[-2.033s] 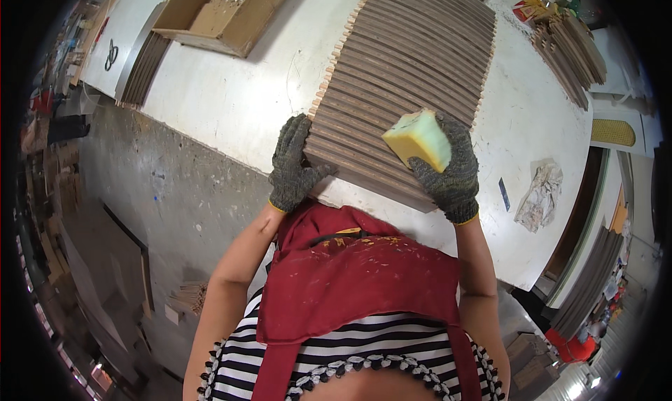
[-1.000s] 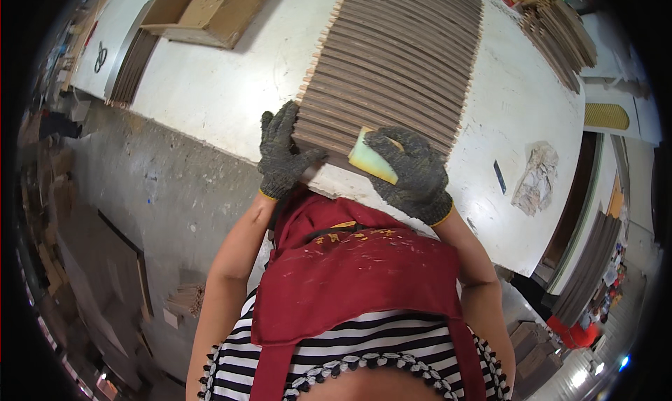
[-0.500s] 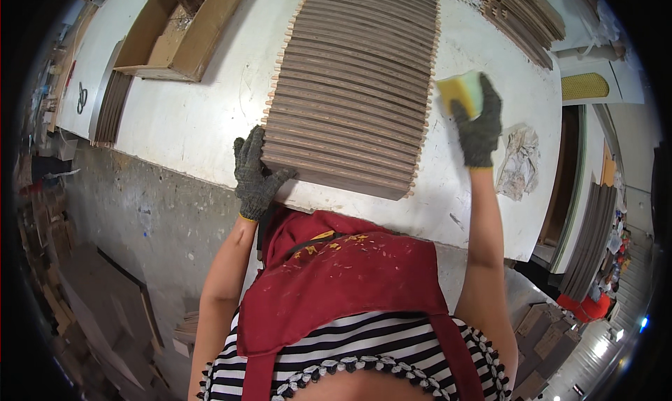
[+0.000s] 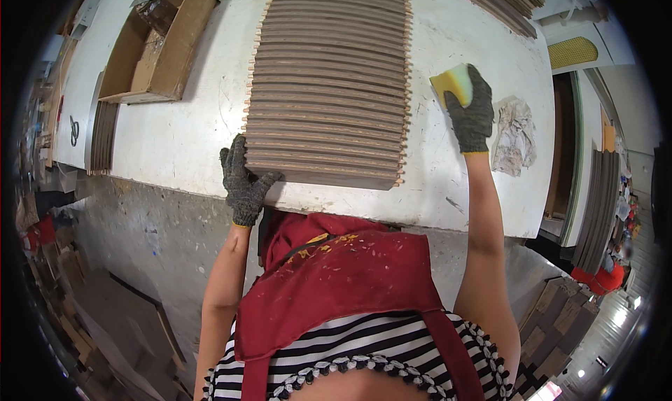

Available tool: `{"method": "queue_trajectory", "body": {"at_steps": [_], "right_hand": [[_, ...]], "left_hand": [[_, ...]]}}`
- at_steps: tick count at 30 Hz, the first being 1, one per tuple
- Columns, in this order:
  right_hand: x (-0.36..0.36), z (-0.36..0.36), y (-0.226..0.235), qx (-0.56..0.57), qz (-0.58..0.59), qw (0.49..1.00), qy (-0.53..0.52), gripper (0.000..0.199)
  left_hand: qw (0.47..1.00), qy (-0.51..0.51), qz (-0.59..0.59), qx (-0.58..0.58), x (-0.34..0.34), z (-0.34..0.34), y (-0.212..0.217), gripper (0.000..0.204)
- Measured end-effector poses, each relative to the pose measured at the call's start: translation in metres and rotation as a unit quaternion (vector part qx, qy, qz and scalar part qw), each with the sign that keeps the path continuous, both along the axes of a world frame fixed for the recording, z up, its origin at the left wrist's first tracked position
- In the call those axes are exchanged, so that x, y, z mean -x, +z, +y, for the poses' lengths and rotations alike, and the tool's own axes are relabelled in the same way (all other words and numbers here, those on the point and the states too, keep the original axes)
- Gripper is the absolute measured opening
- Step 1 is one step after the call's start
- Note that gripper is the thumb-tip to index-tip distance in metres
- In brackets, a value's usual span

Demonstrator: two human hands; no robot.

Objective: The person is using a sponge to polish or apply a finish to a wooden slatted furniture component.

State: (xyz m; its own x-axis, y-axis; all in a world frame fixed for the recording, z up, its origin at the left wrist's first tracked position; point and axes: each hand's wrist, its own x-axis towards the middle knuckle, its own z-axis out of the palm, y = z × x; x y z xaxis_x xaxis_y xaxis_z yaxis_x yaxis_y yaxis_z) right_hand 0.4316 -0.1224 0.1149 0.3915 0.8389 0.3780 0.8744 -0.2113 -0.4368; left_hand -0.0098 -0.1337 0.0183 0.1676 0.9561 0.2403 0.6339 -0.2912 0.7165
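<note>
positions are read from the middle of the row of strips, twelve o'clock lying away from the wearer. nearest, at six o'clock, a red apron (image 4: 336,282) faces the table edge. between seven and eight, the gloved left hand (image 4: 243,180) is set at the row's near corner, fingers spread along its side and thumb along its near edge, grasping nothing. the row of strips (image 4: 329,107), brown and closely set, lies at the centre of the white table (image 4: 189,145). toward four, a crumpled sheet (image 4: 516,138) lies just beside the gloved right hand (image 4: 472,117). that hand's fingers are clenched round a yellow and pale green sponge (image 4: 451,86) at three, clear of the row; contact with the tabletop cannot be told. progress, as judged: lining up appears done, ends roughly flush; how much of the upper faces has been worked, and what is left, cannot be determined. farther out, a wooden box (image 4: 183,65) stands at nine and loose strips (image 4: 500,5) lie near two.
</note>
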Motion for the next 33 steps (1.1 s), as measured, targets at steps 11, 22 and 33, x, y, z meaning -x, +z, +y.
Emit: {"method": "queue_trajectory", "body": {"at_steps": [11, 22, 33], "right_hand": [[0.108, -0.083, -0.016, -0.008, -0.020, 0.950, 0.311, 0.062], [0.082, -0.093, -0.015, -0.045, 0.019, 0.976, 0.214, 0.065], [0.021, -0.094, -0.013, -0.105, -0.100, 0.984, 0.103, 0.054]], "left_hand": [[0.999, 0.011, -0.024, 0.018, -0.001, -0.004, -0.004, 0.106], [0.999, 0.002, -0.045, 0.024, 0.001, -0.003, -0.007, 0.107], [0.999, -0.010, -0.038, -0.004, -0.002, -0.003, -0.007, 0.105]]}}
